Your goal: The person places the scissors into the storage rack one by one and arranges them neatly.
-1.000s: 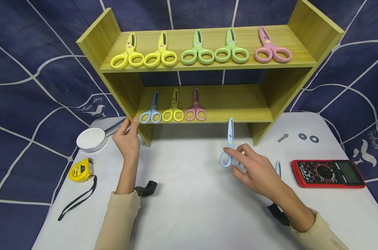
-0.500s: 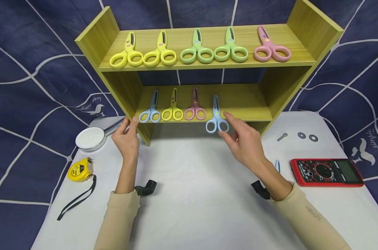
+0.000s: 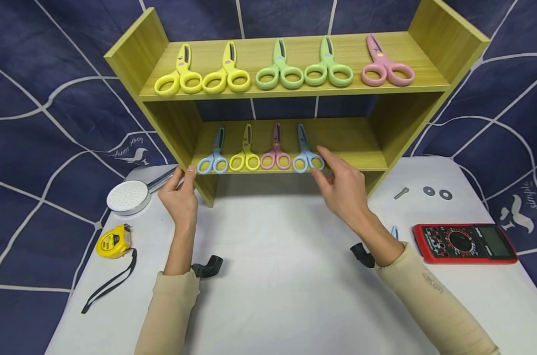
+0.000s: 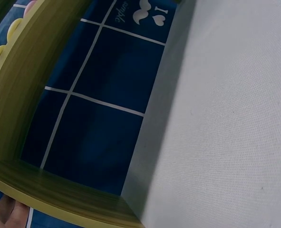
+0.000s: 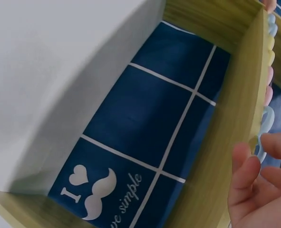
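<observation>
A yellow-green wooden shelf (image 3: 348, 148) stands on the white table (image 3: 272, 276). Its lower board carries blue, yellow and pink scissors, then a second blue pair of scissors (image 3: 307, 157) at the right of the row. My right hand (image 3: 318, 163) pinches that pair's handle loop at the board's front edge; the right wrist view shows the fingertips (image 5: 247, 164) curled beside the pale blue handle (image 5: 266, 124). My left hand (image 3: 184, 173) grips the lower front edge of the shelf's left side panel. The top board holds two yellow, two green and one pink pair.
Left of the shelf lie a white shower head (image 3: 128, 195) and a yellow tape measure (image 3: 113, 241). On the right are a red multimeter (image 3: 465, 243), a bolt (image 3: 401, 193), two washers (image 3: 437, 193) and another blue scissors tip (image 3: 395, 230) behind my right wrist.
My right hand carried the blue scissors up from above the table and forward onto the lower board, beside the pink pair. The left hand stayed on the side panel.
</observation>
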A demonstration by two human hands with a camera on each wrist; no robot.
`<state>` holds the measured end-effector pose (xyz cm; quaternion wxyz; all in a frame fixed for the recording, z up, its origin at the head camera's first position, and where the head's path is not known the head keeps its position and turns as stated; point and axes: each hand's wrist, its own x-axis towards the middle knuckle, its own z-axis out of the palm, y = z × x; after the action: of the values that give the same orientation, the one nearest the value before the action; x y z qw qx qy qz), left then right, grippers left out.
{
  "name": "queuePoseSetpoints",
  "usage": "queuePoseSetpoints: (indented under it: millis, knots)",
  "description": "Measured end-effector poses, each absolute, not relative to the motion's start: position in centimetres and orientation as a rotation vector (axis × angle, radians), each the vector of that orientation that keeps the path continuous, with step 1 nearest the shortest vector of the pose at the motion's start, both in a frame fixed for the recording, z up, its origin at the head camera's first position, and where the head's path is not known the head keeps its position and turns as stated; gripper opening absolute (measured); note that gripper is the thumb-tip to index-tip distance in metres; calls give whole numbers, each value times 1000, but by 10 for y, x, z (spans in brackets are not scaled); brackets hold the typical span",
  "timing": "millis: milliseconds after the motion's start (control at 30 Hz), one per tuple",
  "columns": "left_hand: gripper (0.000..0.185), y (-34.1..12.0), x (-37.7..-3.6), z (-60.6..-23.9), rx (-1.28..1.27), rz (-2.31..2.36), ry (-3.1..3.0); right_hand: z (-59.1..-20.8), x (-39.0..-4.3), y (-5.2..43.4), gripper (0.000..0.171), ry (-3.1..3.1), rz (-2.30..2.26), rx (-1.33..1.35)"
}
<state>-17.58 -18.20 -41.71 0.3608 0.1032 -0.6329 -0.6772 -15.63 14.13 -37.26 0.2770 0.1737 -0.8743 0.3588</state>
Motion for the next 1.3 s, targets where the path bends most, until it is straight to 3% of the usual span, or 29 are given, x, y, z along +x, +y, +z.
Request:
queuePoseSetpoints:
  millis: [300, 600, 933, 1133, 1300]
  knots:
    - [26, -182, -176, -417, 280, -1755, -1625, -372, -148, 151, 47, -2379, 959, 476]
    - [25, -179, -176, -419, 264, -1768, -1594, -402, -76, 195, 45, -2479, 929, 471]
    - [27, -180, -176, -419, 307, -1752, -1624, -447, -11, 259, 77, -3143, 734, 187]
    - [28, -182, -176, -420, 301, -1742, -1635, -458, -1, 286, 78, -3364, 670, 6]
    - [28, -182, -176, -419, 303, -1749, -1628, -464, 1, 296, 72, -3386, 694, 42]
